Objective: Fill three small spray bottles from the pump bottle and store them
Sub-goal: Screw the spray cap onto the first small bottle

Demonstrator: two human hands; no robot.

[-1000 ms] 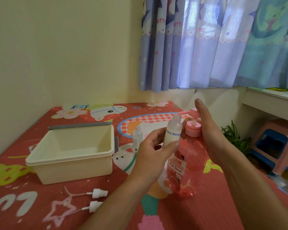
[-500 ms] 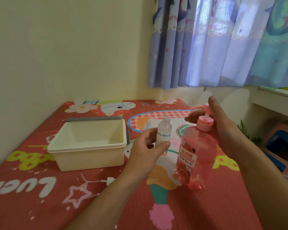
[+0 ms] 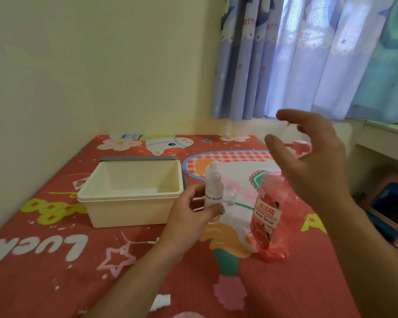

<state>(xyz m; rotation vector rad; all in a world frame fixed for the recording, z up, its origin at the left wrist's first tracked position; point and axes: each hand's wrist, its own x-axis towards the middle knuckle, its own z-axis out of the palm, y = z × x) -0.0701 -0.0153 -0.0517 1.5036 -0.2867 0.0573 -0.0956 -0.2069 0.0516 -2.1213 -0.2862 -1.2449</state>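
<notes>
Lifted off the pump since half a second ago, the right hand (image 3: 313, 166) now hovers spread-fingered above the pink translucent pump bottle (image 3: 274, 216), gripping nothing. The left hand (image 3: 191, 216) is clamped on a clear, capless cylindrical spray bottle (image 3: 213, 193); two more stand just behind it. A cream plastic bin (image 3: 131, 193) sits left on the red cartoon-print mat (image 3: 55, 260), beneath lilac curtains (image 3: 308, 56).
</notes>
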